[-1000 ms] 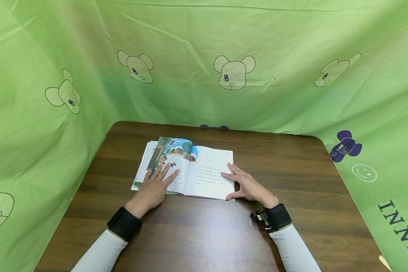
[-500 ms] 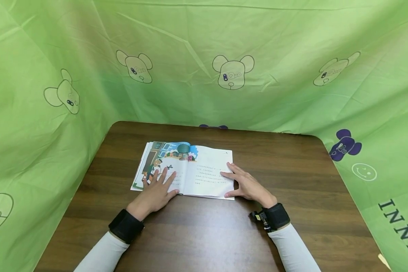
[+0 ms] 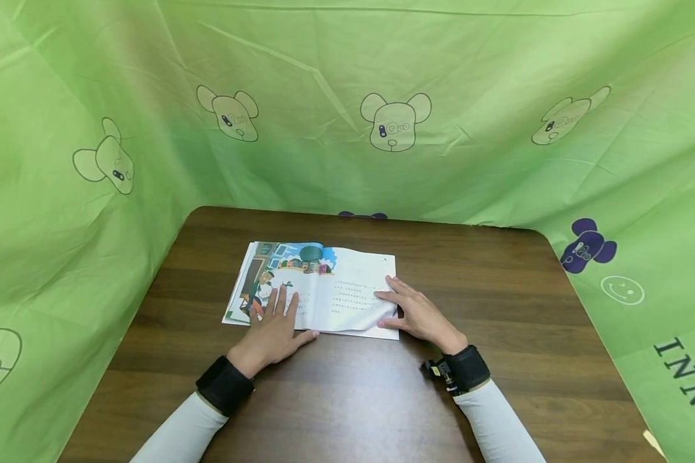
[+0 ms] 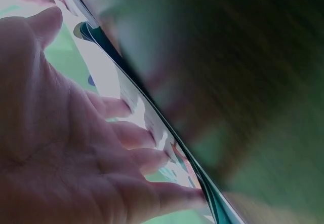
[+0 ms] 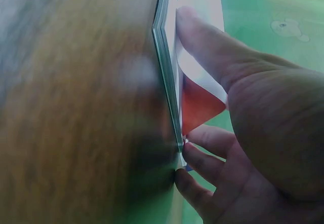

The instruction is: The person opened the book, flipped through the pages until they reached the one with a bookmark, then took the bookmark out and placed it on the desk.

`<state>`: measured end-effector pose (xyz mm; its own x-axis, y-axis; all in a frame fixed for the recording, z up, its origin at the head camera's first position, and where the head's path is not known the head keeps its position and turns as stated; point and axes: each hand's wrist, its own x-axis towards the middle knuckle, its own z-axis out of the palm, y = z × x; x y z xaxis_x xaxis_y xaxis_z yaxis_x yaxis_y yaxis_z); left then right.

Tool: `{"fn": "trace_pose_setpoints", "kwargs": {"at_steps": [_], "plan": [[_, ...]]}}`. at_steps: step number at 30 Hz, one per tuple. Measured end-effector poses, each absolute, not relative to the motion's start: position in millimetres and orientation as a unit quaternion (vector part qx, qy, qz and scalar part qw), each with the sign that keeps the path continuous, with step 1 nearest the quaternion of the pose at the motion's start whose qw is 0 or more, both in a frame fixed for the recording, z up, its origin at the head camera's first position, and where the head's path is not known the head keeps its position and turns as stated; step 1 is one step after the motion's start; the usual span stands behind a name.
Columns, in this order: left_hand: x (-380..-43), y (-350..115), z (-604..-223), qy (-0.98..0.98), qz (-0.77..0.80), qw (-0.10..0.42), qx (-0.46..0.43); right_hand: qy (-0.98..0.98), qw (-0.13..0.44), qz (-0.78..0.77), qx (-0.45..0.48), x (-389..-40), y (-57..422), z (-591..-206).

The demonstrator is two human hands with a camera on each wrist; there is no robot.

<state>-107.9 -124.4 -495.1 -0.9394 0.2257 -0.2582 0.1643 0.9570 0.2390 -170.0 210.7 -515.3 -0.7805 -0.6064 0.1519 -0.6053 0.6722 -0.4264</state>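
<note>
The book (image 3: 316, 289) lies open on the table (image 3: 347, 392); we rest our left hand (image 3: 271, 334), fingers spread, on its left page (image 3: 289, 270), while our right hand (image 3: 421, 315), fingers apart, thumbs the curling right page (image 3: 356, 276).

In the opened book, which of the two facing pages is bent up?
The right page, mostly white with text: its near outer corner curls up, showing red underneath in the right wrist view. The left page, largely illustrated, shows no such curl.
</note>
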Motion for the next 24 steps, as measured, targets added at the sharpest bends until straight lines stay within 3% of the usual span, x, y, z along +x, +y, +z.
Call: {"fn": "trace_pose_setpoints", "kwargs": {"at_steps": [24], "plan": [[-111.3,-88.0,-495.5,0.990,0.075,0.120,0.029,0.925,-0.016,-0.244,-0.291,-169.5,203.4,-513.5]]}}
